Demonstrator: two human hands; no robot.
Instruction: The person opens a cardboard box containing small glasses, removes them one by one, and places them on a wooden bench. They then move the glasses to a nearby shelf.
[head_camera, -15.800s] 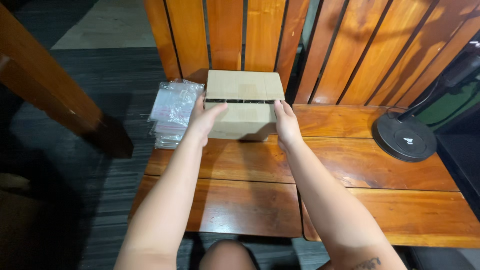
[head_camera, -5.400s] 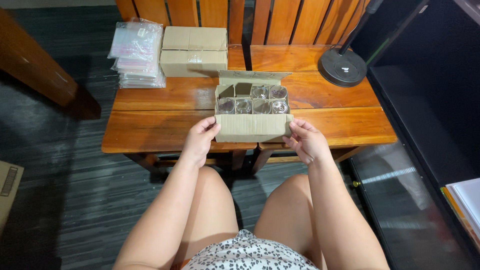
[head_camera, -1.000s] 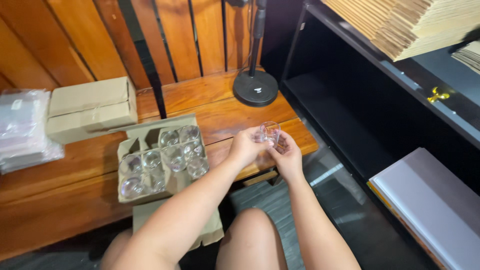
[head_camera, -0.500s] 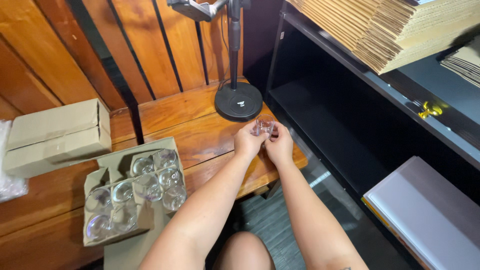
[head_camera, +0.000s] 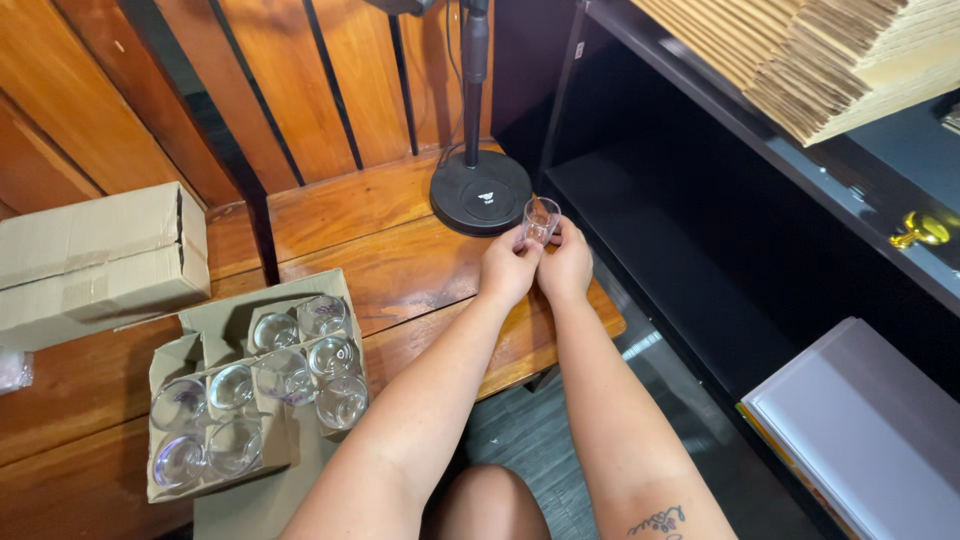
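- Head view, hands: left hand (head_camera: 508, 270) and right hand (head_camera: 566, 268) side by side, thumbs nearly touching, fingertips of both pinching one small clear glass (head_camera: 541, 218) by its lower part.
- Head view, the glass: upright or nearly so, mouth upward, raised clear of the bench (head_camera: 400, 270) near its right end. Just on the near side of the black round stand base (head_camera: 481, 190), not touching it.
- Head view, left side: open carton (head_camera: 215, 318) on the bench, well apart from the hands, with other glasses (head_camera: 285, 375) standing in its cells. Closed carton (head_camera: 95, 262) farther left, against the wooden slats.
- Head view, right side: dark shelf unit (head_camera: 640, 210) just past the bench edge, a stack of flat cardboard (head_camera: 810, 60) on top.
- Step in hand, by judgement: a single glass out of the carton and held up in both hands, looked over rather than set down.
- Next move, by judgement: calls for a steady two-handed pinch and a bare patch of bench – smooth glass, slippery, with stand base and bench edge close by.
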